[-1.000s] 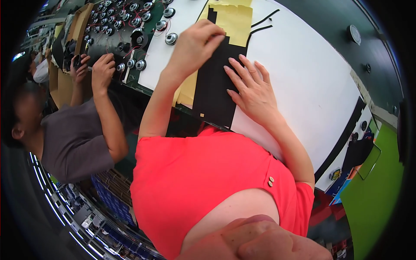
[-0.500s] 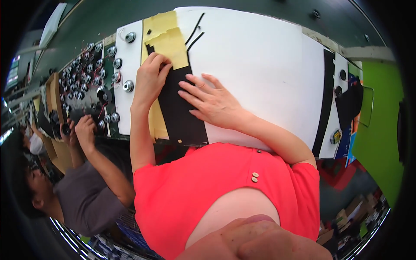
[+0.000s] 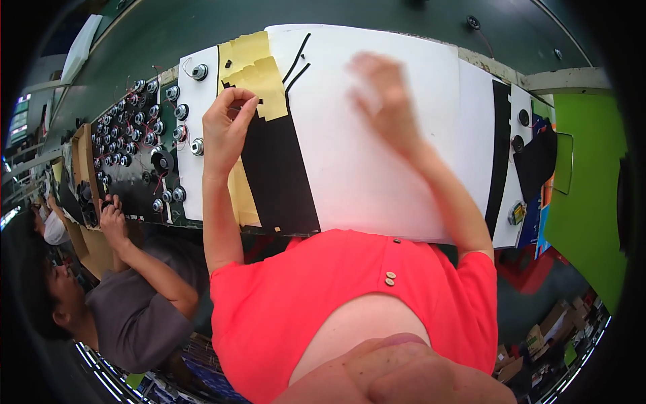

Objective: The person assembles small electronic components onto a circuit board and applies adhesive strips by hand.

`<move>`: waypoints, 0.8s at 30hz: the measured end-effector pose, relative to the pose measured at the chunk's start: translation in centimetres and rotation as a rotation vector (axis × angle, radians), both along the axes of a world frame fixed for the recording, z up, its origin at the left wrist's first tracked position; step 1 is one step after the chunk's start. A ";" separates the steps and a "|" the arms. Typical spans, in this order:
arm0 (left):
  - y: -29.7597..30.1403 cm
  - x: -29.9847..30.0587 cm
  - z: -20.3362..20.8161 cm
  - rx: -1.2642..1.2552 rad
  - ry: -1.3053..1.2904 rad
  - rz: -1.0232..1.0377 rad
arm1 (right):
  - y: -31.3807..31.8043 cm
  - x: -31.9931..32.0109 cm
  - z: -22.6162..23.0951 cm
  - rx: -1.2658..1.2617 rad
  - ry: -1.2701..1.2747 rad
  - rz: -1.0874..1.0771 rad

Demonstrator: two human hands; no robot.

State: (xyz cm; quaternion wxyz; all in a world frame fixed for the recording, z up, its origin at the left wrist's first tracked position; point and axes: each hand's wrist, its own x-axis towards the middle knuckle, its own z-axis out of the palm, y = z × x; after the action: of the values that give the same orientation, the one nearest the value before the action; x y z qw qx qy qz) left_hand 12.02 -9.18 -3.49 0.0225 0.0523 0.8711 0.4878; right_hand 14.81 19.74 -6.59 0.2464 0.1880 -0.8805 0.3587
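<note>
My left hand [image 3: 227, 131] is closed in a pinch, thumb against forefinger, with a small black piece [image 3: 260, 102] at the fingertips. Below that hand lies a black sheet [image 3: 279, 178], its upper end covered by torn yellow backing paper [image 3: 270, 81]. My right hand [image 3: 389, 97] is raised over the white board [image 3: 377, 182], to the right of two thin black strips [image 3: 297, 55]. Motion smears its fingers, so I cannot make out whether they hold anything. Another small black bit [image 3: 229, 64] rests on the yellow paper.
Several small round speakers [image 3: 138, 118] with thin wires stand at the left. A co-worker's hand [image 3: 113, 222] works beside them. A long black strip [image 3: 499, 148] runs down the board's right side, near a black cloth-like piece [image 3: 536, 156] and a green panel [image 3: 589, 188].
My right hand has lifted off the black sheet and swung up and right over the white board. My left hand has turned slightly, and a small black piece now shows at its fingertips.
</note>
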 end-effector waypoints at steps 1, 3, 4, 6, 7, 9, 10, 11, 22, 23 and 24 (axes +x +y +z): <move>0.6 -0.1 -0.1 0.090 0.009 -0.033 | 3.0 -1.9 -0.8 0.010 0.013 -0.179; 2.2 -0.1 0.1 0.108 -0.014 -0.089 | 10.0 -5.9 -1.8 0.229 0.174 -0.461; 3.0 -0.1 0.1 0.118 -0.043 -0.144 | 13.3 -7.4 -2.5 0.342 0.183 -0.585; 4.3 -0.1 0.0 0.124 -0.046 -0.191 | 18.4 -9.5 -3.1 0.430 0.168 -0.681; 4.8 -0.1 0.0 0.115 -0.059 -0.229 | 20.1 -10.2 -3.4 0.502 0.140 -0.767; 5.5 -0.2 0.2 0.114 -0.061 -0.276 | 22.3 -11.7 -4.2 0.508 0.092 -0.751; 5.8 -0.3 0.2 0.100 -0.060 -0.281 | 23.5 -12.1 -4.6 0.505 0.035 -0.720; 6.2 -0.4 0.0 0.090 -0.062 -0.289 | 23.9 -12.7 -5.1 0.526 0.005 -0.726; 9.7 -3.9 1.3 0.201 -0.192 -0.371 | 22.2 -15.6 -3.9 -0.080 -0.300 -0.469; 10.6 -4.7 1.4 0.208 -0.185 -0.392 | 22.3 -15.9 -4.1 -0.082 -0.362 -0.426; 11.2 -5.3 1.4 0.212 -0.178 -0.397 | 21.5 -16.2 -3.1 -0.060 -0.498 -0.465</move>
State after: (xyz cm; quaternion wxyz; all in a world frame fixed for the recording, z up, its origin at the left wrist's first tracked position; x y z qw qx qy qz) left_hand 6.70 1.97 -2.12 0.1892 0.1813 0.7822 0.5652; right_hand -1.44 41.27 -9.73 0.1046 -0.1183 -0.9220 0.3536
